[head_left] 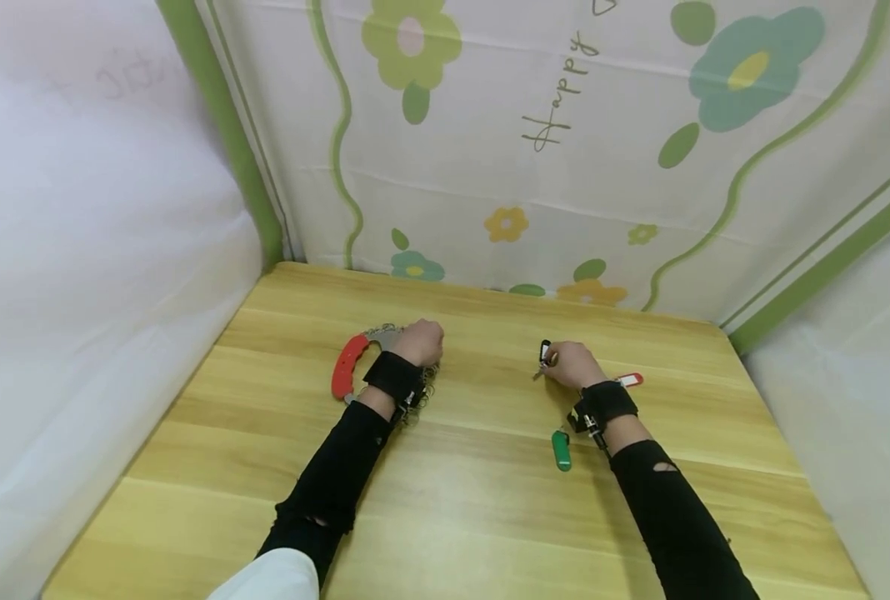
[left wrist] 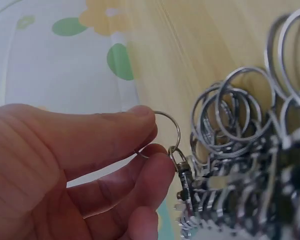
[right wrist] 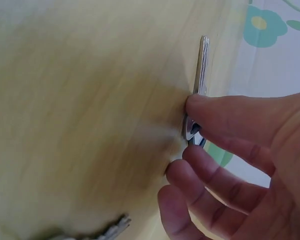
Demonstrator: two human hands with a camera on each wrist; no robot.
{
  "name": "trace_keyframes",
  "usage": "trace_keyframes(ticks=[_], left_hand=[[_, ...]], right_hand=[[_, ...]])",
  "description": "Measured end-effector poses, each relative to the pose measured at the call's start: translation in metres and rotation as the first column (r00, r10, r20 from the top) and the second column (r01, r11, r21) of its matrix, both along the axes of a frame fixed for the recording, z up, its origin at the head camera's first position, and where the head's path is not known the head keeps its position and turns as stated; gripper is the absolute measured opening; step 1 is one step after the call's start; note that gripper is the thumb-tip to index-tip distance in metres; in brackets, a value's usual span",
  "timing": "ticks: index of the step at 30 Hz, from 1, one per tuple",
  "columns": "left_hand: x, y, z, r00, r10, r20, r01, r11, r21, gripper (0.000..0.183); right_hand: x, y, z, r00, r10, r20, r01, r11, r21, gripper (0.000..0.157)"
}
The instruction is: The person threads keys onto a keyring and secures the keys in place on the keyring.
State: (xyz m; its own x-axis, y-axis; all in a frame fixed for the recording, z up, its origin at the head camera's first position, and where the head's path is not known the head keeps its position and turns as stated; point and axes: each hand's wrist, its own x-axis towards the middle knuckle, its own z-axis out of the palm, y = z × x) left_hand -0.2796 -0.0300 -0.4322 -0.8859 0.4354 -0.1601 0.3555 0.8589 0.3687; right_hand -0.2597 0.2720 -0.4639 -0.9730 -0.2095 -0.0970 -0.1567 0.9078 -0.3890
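Note:
My left hand is over a big key hoop with a red grip, left of centre on the table. In the left wrist view its thumb and fingers pinch a thin split ring, which is linked to a small metal clasp. Many more split rings crowd beside the fingertips. To the right, my right hand pinches a key by its head between thumb and fingers, the blade pointing away. A black-edged key tag shows right at these fingers.
Nearer me than the right hand lies a green key tag. A red key tag lies just beyond the right wrist. The wooden table meets a flower-print cloth wall at the back, with white cloth on both sides.

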Motion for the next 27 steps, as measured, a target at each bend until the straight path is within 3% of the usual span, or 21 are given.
trace_keyframes(ticks=[6, 11, 17, 23, 27], left_hand=[[0.005, -0.001, -0.011, 0.999, 0.037, 0.004, -0.038, 0.998, 0.058, 0.045], [0.005, -0.001, -0.017, 0.999, 0.054, 0.003, -0.054, 0.993, 0.105, 0.043], [0.001, -0.012, -0.022, 0.999, 0.034, 0.024, -0.038, 0.976, 0.215, 0.036], [0.002, -0.018, -0.019, 1.000, 0.003, 0.005, -0.004, 0.976, 0.219, 0.033], [0.001, -0.016, -0.019, 1.000, -0.012, 0.018, 0.008, 0.979, 0.203, 0.025]], right_hand=[[0.000, -0.001, -0.004, 1.000, -0.022, -0.006, 0.022, 1.000, 0.008, 0.016], [-0.002, 0.000, -0.008, 0.997, -0.013, -0.080, 0.014, 1.000, 0.007, 0.011], [0.000, -0.011, -0.005, 0.991, -0.049, -0.121, 0.035, 0.992, -0.118, 0.013], [0.002, -0.028, 0.004, 0.985, -0.132, -0.109, 0.090, 0.941, -0.326, 0.020], [-0.002, -0.040, 0.007, 0.981, -0.168, -0.096, 0.105, 0.876, -0.471, 0.021]])
